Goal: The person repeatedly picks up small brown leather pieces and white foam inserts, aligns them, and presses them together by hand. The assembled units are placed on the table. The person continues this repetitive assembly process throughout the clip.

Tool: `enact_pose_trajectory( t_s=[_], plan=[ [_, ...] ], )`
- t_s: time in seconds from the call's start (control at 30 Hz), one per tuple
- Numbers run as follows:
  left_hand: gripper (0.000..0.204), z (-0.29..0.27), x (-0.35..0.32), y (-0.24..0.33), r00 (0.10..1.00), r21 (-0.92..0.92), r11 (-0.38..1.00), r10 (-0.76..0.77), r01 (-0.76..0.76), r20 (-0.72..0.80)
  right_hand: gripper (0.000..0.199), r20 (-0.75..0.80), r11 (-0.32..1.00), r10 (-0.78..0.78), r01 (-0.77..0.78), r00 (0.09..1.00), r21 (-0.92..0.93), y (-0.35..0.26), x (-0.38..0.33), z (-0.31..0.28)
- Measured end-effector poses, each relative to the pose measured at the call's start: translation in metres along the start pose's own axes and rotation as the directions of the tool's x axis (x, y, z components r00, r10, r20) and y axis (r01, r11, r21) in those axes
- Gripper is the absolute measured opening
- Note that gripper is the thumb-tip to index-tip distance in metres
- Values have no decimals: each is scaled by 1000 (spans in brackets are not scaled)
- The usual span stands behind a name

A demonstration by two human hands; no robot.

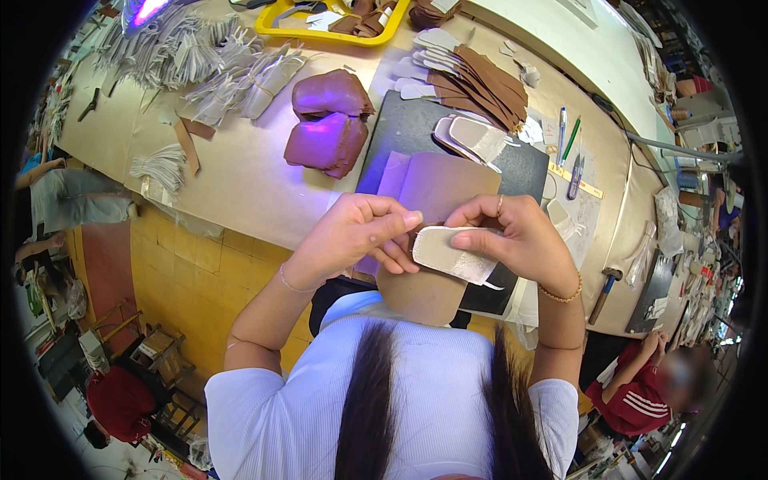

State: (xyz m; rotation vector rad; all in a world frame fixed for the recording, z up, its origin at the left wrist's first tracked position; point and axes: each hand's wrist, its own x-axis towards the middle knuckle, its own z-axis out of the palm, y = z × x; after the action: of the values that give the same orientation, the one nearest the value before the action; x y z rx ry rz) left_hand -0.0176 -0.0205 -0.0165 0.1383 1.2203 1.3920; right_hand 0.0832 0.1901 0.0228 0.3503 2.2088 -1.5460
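Between my hands is a small cream-coloured leather piece [448, 250] with a rounded end, a rough pale patch and loose threads along one edge. My right hand [516, 236] grips it, thumb on top and fingers behind. At its rounded left end, my left hand [364, 232] is closed in a pinch, thumb against forefinger; what lies between them is too small to make out. Below the hands, a tan curved sheet [444, 188] lies over a dark board [398, 128]. Similar pale-topped pieces [478, 138] rest on the board beyond the sheet.
Stacked brown leather pieces [324, 144] sit left of the board. Brown strips [484, 84] fan out behind it. Bundled pale pieces [192, 52] and a yellow tray [320, 34] stand at the back. Rightward lie a green pencil [571, 138], thread snips [575, 178] and a hammer [606, 294].
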Motion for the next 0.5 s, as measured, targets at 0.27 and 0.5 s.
enact_pose_trajectory(
  t_s=[0.27,0.5],
  plan=[
    [27,0,-1,1,1000,13,999,-30,30,3,23,-13,998,-46,46,999,-31,-1,0,2],
    [28,-2,0,-1,1000,7,1000,-18,18,-3,23,-18,997,-54,53,998,-57,-3,1,2]
  ],
)
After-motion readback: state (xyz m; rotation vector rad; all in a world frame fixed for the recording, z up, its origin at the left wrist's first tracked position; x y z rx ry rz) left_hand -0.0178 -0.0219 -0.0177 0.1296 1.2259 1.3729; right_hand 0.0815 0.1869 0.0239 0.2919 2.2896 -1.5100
